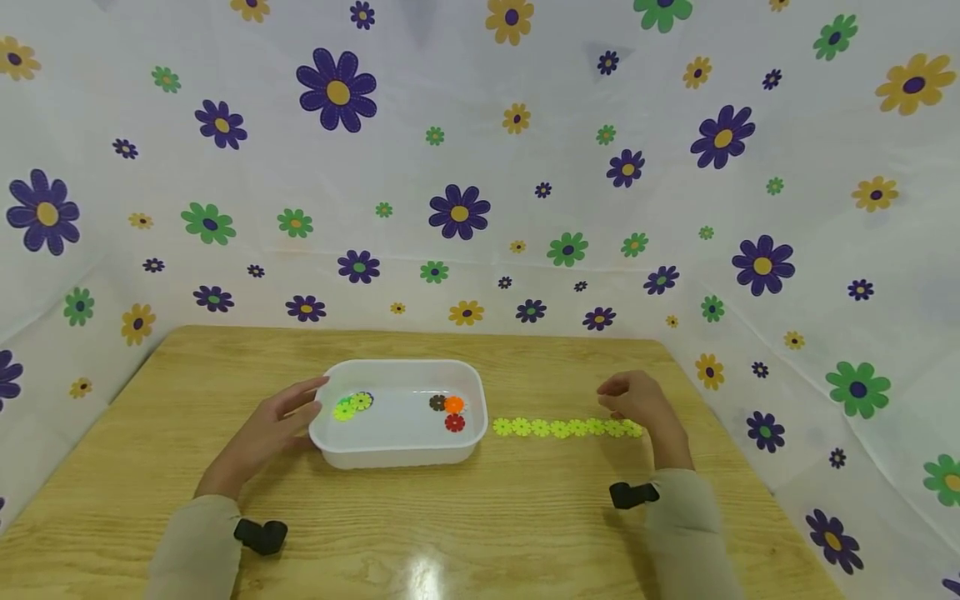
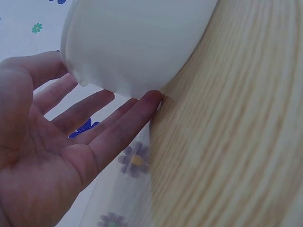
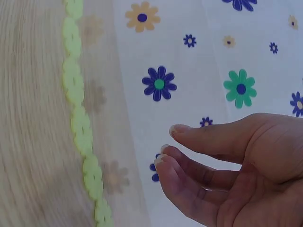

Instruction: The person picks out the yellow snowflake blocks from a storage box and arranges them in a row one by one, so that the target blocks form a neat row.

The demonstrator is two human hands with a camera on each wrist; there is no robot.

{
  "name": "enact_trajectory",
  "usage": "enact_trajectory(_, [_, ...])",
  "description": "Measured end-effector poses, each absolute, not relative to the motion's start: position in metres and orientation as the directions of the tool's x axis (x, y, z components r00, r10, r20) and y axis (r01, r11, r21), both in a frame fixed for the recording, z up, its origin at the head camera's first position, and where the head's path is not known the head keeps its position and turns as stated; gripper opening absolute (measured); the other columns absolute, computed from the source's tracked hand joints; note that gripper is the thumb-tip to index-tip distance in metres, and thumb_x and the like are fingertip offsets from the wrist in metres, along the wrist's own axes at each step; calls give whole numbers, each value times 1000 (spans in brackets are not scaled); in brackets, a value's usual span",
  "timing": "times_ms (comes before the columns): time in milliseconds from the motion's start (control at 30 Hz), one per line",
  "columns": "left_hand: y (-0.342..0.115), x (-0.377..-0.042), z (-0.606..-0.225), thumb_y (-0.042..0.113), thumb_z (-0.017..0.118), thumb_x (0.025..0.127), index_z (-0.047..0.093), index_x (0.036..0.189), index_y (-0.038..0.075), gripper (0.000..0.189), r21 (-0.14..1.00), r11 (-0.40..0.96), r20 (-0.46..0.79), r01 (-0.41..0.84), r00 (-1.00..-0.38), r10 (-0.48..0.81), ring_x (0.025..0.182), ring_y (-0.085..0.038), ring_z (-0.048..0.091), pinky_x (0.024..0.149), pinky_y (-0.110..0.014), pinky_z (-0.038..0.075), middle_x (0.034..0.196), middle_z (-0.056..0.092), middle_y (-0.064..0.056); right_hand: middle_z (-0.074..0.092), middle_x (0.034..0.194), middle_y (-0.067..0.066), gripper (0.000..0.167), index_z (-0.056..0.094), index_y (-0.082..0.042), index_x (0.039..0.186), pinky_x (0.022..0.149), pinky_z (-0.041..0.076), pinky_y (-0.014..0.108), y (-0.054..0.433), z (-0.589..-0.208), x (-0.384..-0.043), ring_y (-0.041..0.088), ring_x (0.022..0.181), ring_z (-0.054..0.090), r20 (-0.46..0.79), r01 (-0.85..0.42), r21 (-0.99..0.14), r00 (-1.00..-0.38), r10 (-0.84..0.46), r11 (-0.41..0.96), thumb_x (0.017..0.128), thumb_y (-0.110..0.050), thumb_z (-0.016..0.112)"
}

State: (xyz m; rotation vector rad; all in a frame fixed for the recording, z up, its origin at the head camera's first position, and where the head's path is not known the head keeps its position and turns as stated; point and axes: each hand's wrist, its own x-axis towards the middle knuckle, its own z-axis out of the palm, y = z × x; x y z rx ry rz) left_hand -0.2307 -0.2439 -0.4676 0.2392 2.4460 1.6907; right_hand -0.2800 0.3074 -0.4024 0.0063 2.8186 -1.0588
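Note:
A white plastic tray (image 1: 405, 457) stands on the table, left of centre. My left hand (image 1: 262, 429) is at its left end, and in the left wrist view its extended fingers reach the tray's wall (image 2: 137, 42). Inside are a few yellow-green flower-shaped pieces (image 1: 345, 409) at the left, and red (image 1: 454, 422), orange (image 1: 453, 404) and brown (image 1: 438, 402) ones at the right. To the tray's right runs a straight row of several yellow-green flower pieces (image 1: 558, 428). Over that row's right end hovers my right hand (image 1: 641, 404), fingers loosely bent, thumb apart from fingertips, holding nothing.
The wooden table (image 1: 360, 533) carries the tray and the row. A white cloth (image 1: 480, 108) printed with flowers hangs at the back and both sides. Each wrist wears a black camera mount (image 1: 261, 536).

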Motion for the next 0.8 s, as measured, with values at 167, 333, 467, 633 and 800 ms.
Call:
enact_trajectory(167, [-243,-231,-466,40,51,109,29,164,20,63,935,352,-42,37,-976,214,149,-53,37,106,-56,54,169,24,-25,70,111,23,25,69,7,119,88,64,47,270,-394,-285,31,93,71,-90,-36,-675,-987,-131,737,100,-9,65])
enact_trajectory(333, [-242,-231,-467,39,50,109,29,164,19,62,936,349,-43,36,-976,214,148,-54,37,106,-55,55,169,24,-25,71,109,19,23,71,5,117,87,65,45,236,-388,-293,26,90,72,-80,-101,-675,-975,-209,730,100,-10,66])
enact_trajectory(467, [-243,-232,-467,39,50,109,29,164,19,62,940,340,-43,35,-974,220,148,-54,37,105,-54,56,169,23,-25,72,107,17,21,72,3,115,87,65,45,209,-386,-298,23,86,72,-71,-142,-681,-964,-258,718,99,-10,68])
enact_trajectory(633, [-244,-233,-469,38,50,109,29,164,18,62,943,330,-35,44,-973,228,148,-54,37,103,-52,58,169,23,-26,73,104,15,17,74,0,110,84,66,42,176,-386,-303,19,81,72,-59,-169,-685,-956,-286,709,97,-10,71])
enact_trajectory(800, [-244,-233,-470,38,50,109,29,164,18,62,942,333,-30,51,-972,233,148,-54,37,103,-53,58,169,23,-26,74,103,12,13,75,-3,106,82,66,38,148,-387,-306,21,81,71,-55,-179,-696,-952,-300,695,96,-11,72])
